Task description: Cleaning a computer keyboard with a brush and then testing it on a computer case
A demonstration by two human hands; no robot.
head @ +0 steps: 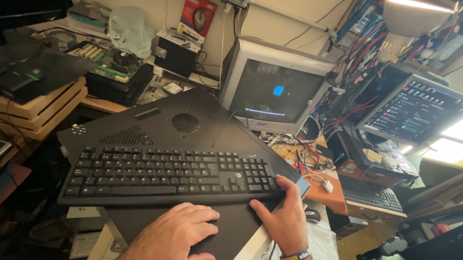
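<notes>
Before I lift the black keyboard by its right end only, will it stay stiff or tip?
The black keyboard looks rigid, so it should probably not sag. It is long and thin, so lifted at the end where the right hand touches it, the far end would likely drop. It rests on a smooth, sloping black computer case, so it may slide.

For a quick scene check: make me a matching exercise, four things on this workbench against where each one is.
1 keyboard
2 left hand
3 right hand
4 old grey monitor

a behind the case, screen dark with a small blue spot
b flat on the black computer case, below the keyboard
c lying across the case
d at the keyboard's right end

Pairs: 1-c, 2-b, 3-d, 4-a
</notes>
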